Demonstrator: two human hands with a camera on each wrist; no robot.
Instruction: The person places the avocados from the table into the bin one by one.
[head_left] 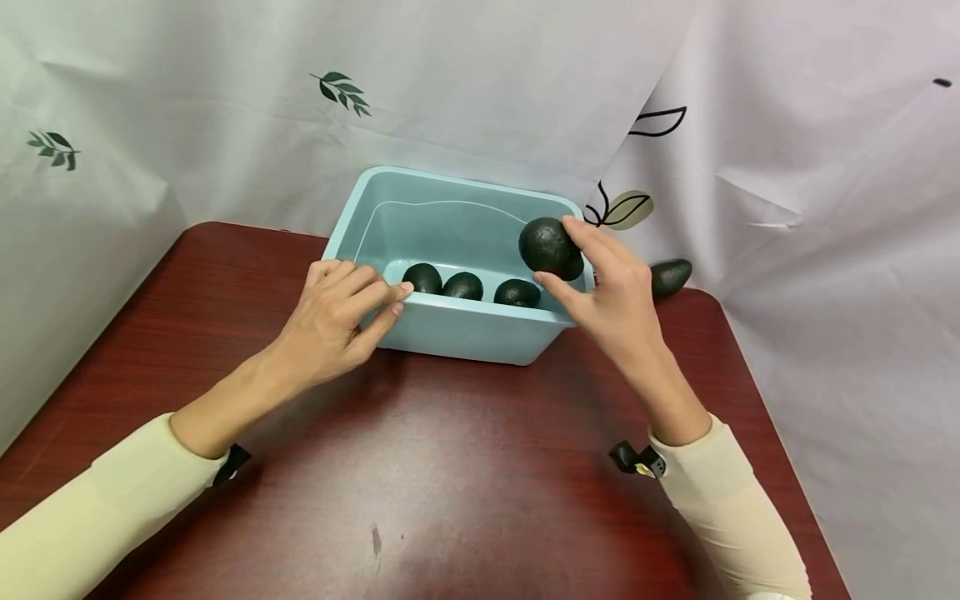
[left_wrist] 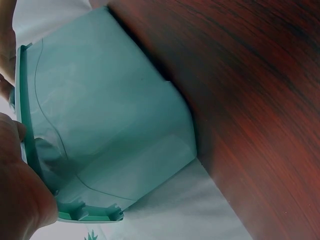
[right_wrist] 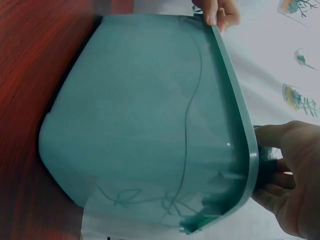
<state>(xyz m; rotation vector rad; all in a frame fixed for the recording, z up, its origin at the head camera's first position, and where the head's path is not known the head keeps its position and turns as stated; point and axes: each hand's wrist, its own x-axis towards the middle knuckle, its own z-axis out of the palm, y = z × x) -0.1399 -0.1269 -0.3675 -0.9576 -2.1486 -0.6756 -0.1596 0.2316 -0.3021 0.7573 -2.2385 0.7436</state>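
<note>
My right hand (head_left: 618,296) holds a dark green avocado (head_left: 547,243) between thumb and fingers above the right end of a light blue plastic bin (head_left: 457,329). In the right wrist view, the bin's rim partly hides this avocado (right_wrist: 267,167). My left hand (head_left: 333,321) pinches the bin's near rim toward its left side, fingers over the top and thumb outside. Inside the bin lie three visible avocados: one at the left (head_left: 422,278), another beside it (head_left: 462,286), and a third farther right (head_left: 517,292). The near wall partly covers them.
Another avocado (head_left: 670,277) lies to the right of the bin, partly behind my right hand. Everything stands on a dark red wooden table (head_left: 450,467). White cloth (head_left: 487,83) with leaf prints hangs close behind the bin and along the sides.
</note>
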